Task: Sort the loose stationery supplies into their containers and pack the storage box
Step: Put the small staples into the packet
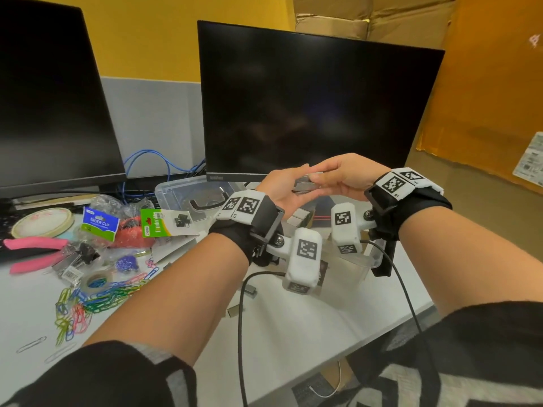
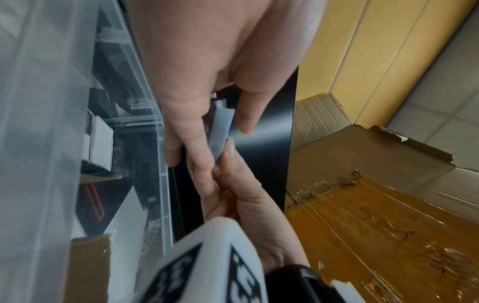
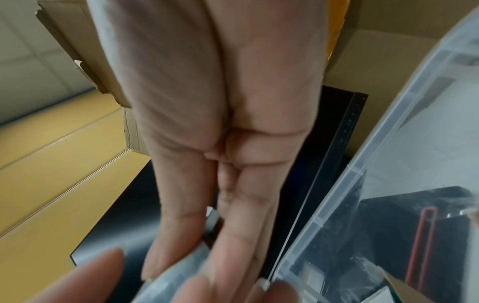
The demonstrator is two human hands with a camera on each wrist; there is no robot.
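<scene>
Grip: your right hand (image 1: 342, 174) and left hand (image 1: 279, 189) both have hold of one short grey metal strip of staples (image 1: 307, 183), raised in front of the black monitor (image 1: 320, 104) and above the clear plastic storage box (image 1: 188, 190).

- Right hand: thumb and fingertips pinched on the strip's right end, fingers curled round it.
- Left hand: palm turned up under the strip; in the left wrist view its finger (image 2: 186, 131) and thumb (image 2: 246, 110) lie along either side of the staple strip (image 2: 220, 127), closed lightly on it. How firmly, you cannot tell.
- Long axis: the strip runs from one hand to the other, roughly parallel to the monitor's lower edge, about level.
- Bearing from the grip: the storage box sits below and toward you from the monitor's foot, directly under both hands. Small white cardboard boxes (image 1: 299, 217) show inside it under the left hand; whether they take staples is not legible.
- Nearer hand: judged the left, which is lower and closer to the box's opening; the right has the firmer end hold.
- Elsewhere: coloured paper clips (image 1: 88, 301), a roll of tape (image 1: 42, 221) and pink-handled pliers (image 1: 35, 251) lie loose, left of the storage box.
</scene>
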